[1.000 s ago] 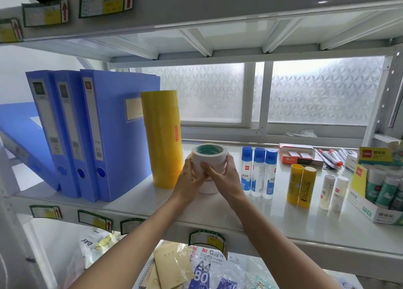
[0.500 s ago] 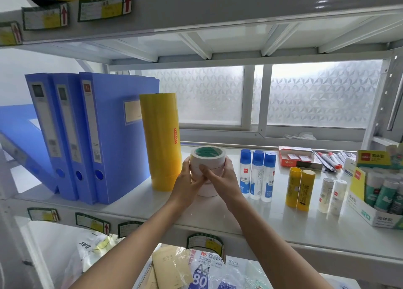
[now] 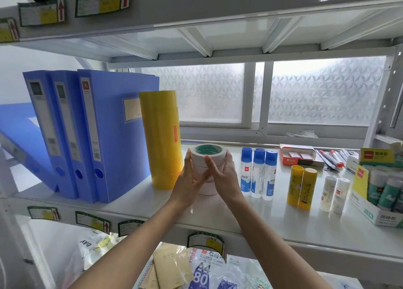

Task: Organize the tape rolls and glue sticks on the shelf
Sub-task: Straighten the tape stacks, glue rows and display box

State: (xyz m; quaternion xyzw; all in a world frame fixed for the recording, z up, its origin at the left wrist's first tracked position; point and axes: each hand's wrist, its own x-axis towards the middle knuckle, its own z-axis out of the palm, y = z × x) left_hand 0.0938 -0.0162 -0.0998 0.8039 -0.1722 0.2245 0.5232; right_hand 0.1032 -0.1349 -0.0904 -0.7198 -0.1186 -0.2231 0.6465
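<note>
Both hands, left hand (image 3: 188, 179) and right hand (image 3: 225, 178), cupped the short stack of white tape rolls (image 3: 207, 158); a sideways nudge risked toppling the tall yellow tape stack (image 3: 161, 139) beside it.

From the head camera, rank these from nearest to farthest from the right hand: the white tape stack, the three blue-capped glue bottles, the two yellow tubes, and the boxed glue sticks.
1. White tape stack: held by the right hand.
2. Blue-capped glue bottles: just right of that hand.
3. Yellow tubes: farther right.
4. Boxed glue sticks: at the shelf's far right.
</note>
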